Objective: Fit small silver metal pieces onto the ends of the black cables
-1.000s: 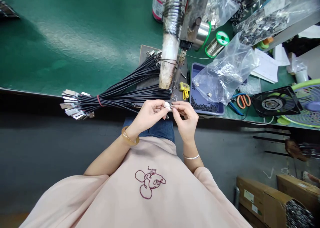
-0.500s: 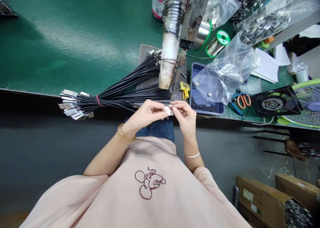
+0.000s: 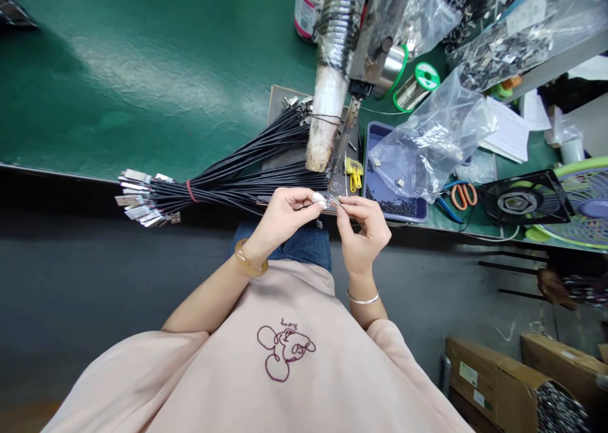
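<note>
My left hand (image 3: 281, 218) is closed in a pinch on the end of a black cable from the bundle of black cables (image 3: 237, 173), which lies on the green table (image 3: 142, 72) with metal connectors (image 3: 137, 202) fanned out at its left end. My right hand (image 3: 363, 230) is closed, pinching a small metal connector piece (image 3: 334, 200) right against the cable end. Both hands meet just in front of the table edge, below a wrapped soldering fixture (image 3: 327, 104).
A blue tray (image 3: 387, 189) with small dark parts sits right of the hands under a clear plastic bag (image 3: 432, 138). Solder spools (image 3: 418, 81), orange-handled scissors (image 3: 458, 192), a small black fan (image 3: 522, 195) and cardboard boxes (image 3: 503, 382) on the floor lie to the right.
My right hand has shifted slightly right and down, its fingers now drawn a little apart from the left hand. The view has moved a bit; the cable bundle stays put.
</note>
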`<state>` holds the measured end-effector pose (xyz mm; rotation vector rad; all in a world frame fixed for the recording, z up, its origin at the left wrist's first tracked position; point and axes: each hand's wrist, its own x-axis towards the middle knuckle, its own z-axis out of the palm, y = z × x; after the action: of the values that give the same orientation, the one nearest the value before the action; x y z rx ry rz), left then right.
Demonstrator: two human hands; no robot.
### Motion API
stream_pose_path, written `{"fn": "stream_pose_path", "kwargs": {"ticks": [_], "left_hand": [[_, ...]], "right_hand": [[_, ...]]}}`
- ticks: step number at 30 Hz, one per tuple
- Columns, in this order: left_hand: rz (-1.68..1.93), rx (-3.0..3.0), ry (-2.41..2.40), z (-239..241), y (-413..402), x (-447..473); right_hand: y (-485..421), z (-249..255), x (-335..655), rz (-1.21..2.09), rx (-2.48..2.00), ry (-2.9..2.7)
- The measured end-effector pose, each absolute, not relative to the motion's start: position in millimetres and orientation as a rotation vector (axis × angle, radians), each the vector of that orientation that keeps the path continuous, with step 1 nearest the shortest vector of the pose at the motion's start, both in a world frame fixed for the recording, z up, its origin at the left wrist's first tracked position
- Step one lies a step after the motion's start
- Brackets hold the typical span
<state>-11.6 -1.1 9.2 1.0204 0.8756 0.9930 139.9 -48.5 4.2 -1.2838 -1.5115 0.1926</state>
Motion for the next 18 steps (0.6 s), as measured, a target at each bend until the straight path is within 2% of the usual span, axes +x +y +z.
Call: {"fn": "stream_pose_path", "kwargs": {"ticks": [11, 18], "left_hand": [[1.041, 1.067, 0.944, -2, 0, -7], [1.118, 1.144, 0.968, -5, 2, -3]], "right_hand": [[-47, -7, 141, 0.415, -1.305, -1.410], [-38, -11, 142, -0.007, -1.192, -1.709]]}}
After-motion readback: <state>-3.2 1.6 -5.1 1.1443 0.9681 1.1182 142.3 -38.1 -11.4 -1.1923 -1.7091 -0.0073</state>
